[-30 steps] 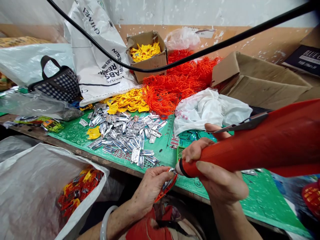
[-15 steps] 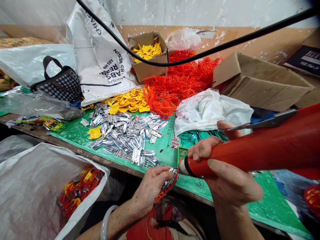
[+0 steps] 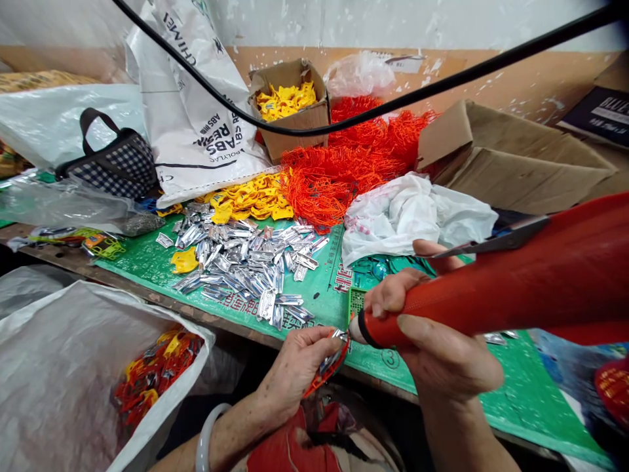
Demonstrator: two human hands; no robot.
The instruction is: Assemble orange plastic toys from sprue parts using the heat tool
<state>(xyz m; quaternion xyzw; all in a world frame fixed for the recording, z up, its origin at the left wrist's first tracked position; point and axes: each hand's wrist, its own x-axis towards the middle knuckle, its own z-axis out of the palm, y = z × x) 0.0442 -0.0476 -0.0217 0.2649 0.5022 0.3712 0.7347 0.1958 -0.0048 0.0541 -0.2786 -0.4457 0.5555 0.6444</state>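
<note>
In my right hand is a red electric screwdriver with a metal lever along its top, held slanting down to the left. My fingers wrap round its front end, and its tip meets the small part in my left hand. That part is an orange plastic frame with a silver metal plate. Between thumb and fingers, my left hand pinches it near the table's front edge. Just behind the screwdriver's tip sits a small green perforated tray, partly hidden by my right hand.
Loose silver metal plates lie heaped on the green sheet. Behind them are yellow plastic parts and tangled orange pieces. A white sack at lower left holds red and yellow parts. A black cable hangs across the view.
My right hand and the screwdriver have shifted slightly left, toward the part. My left hand stays in nearly the same place with its grip unchanged.
</note>
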